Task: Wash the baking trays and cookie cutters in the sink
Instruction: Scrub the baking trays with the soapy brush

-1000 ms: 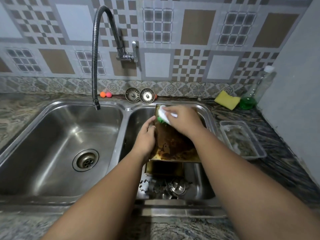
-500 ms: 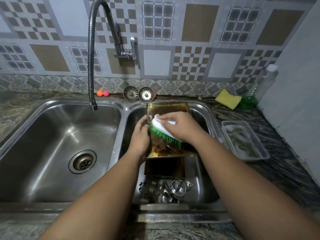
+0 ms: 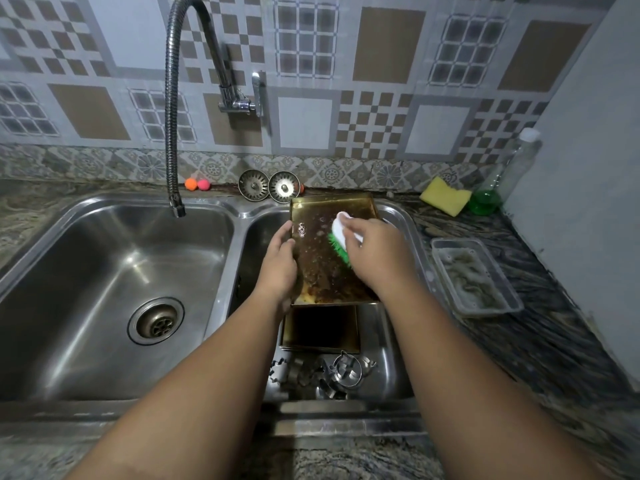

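Right hand [image 3: 377, 254]: I am seeing it closing around a scrub brush [image 3: 341, 239], fingers wrapped over the white back, green bristles pressing on the tray surface.
Left hand [image 3: 278, 268]: I am watching it gripping the left edge of the baking tray [image 3: 318, 258], thumb lying over the rim, fingers hidden beneath.
Baking tray: it is sitting tilted in the right basin of the sink [image 3: 221, 244], far edge leaning up toward the back rim, its gold surface showing dark brown burnt residue and wet spots.
Second tray [image 3: 320, 329]: a darker tray is lying lower in the same basin, partly tucked under the near edge of the first.
Cookie cutters [image 3: 325, 375]: a heap of metal cutters is resting on the basin floor, just in front of the second tray.
Left basin: it is standing empty, drain [image 3: 156, 321] showing, with the faucet [image 3: 173, 109] spout hanging over it; I am seeing no water running.
Table [image 3: 540, 320]: on the right a yellow sponge [image 3: 445, 196] is lying near a bottle [image 3: 502, 178] holding green liquid, and a clear plastic container [image 3: 474, 277] is sitting just beside the sink.
Back ledge: two strainer plugs [image 3: 269, 185] are leaning against the wall.
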